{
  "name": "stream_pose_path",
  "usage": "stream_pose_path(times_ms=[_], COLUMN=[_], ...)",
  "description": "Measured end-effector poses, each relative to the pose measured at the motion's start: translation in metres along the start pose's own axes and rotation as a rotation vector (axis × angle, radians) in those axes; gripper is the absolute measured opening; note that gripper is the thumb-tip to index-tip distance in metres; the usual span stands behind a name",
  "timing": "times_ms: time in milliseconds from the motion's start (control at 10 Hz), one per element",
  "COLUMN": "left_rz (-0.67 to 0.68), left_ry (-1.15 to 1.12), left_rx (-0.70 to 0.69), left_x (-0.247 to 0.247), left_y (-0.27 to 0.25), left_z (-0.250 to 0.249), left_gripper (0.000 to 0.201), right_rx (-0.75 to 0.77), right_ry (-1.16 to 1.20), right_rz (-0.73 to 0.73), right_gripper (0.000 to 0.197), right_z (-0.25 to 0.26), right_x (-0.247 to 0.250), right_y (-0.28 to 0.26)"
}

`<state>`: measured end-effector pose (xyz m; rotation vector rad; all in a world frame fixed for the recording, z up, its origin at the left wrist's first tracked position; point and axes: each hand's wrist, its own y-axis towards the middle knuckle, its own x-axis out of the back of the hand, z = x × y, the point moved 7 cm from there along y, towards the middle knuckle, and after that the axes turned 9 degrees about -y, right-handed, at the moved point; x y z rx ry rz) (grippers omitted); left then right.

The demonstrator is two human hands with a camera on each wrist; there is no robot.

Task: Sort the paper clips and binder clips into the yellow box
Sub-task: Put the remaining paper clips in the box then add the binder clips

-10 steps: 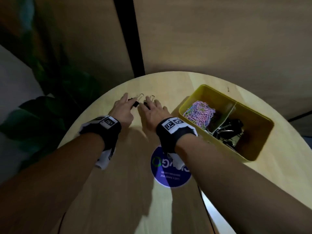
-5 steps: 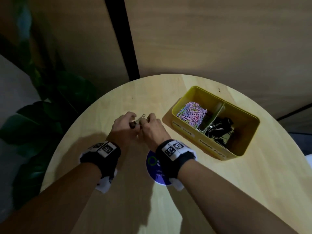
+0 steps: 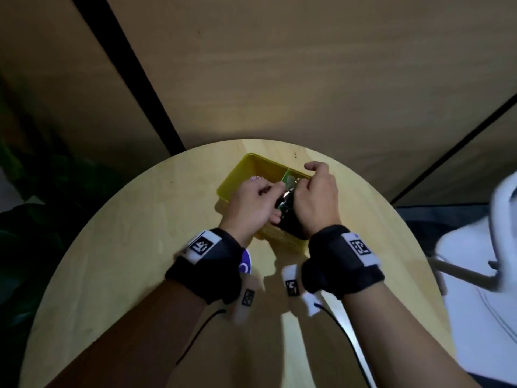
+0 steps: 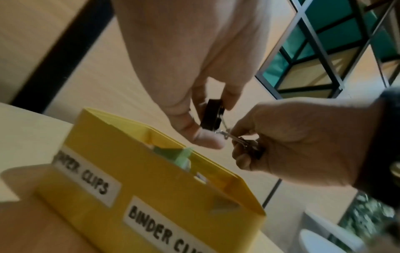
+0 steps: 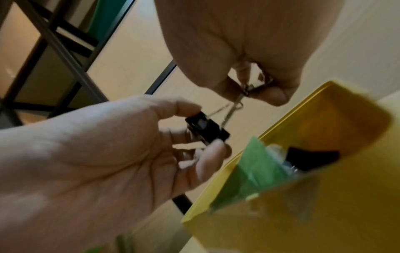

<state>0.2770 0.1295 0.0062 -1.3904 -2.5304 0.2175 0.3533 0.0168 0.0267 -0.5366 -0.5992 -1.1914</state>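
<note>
Binder clips (image 5: pixel 311 158) inside yellow box (image 5: pixel 281 227)

Left wrist view, blurred. Left hand (image 4: pixel 194 71) reaches down from the top of frame; thumb and a finger pinch a black binder clip (image 4: pixel 212 116) above the yellow box (image 4: pixel 151 188). Right hand (image 4: pixel 303 143) enters from the right, fingers curled round a second binder clip (image 4: pixel 251 147) — its body mostly hidden in the hand. The wire handles of the two clips meet between the hands; whether they are hooked together cannot be told. The box stands on the pale surface (image 4: pixel 26 140). Two white labels on its near wall — one ends in "CLIPS" (image 4: pixel 86 181), the other begins "BINDER" (image 4: pixel 160 229). A green divider (image 4: pixel 184 159) shows inside.
</note>
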Motion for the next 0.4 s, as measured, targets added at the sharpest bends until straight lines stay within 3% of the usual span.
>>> stream_pose_path(times_ms=[200, 300, 400], left_rz=[-0.019, -0.087, -0.092], left_ry=[0.393, 0.450, 0.394], left_rx=[0.001, -0.026, -0.058], left_x=[-0.029, -0.023, -0.007], left_y=[-0.002, -0.012, -0.038], left_z=[-0.004, -0.015, -0.015], left_gripper=[0.037, 0.035, 0.022], right_rx=[-0.046, 0.055, 0.223], right_ry=[-0.118, -0.103, 0.179], right_rz=[0.254, 0.199, 0.108], right_gripper=[0.039, 0.037, 0.027], right_z=[-0.021, -0.011, 0.012], right_x=[0.007, 0.032, 0.084], right_y=[0.003, -0.001, -0.016])
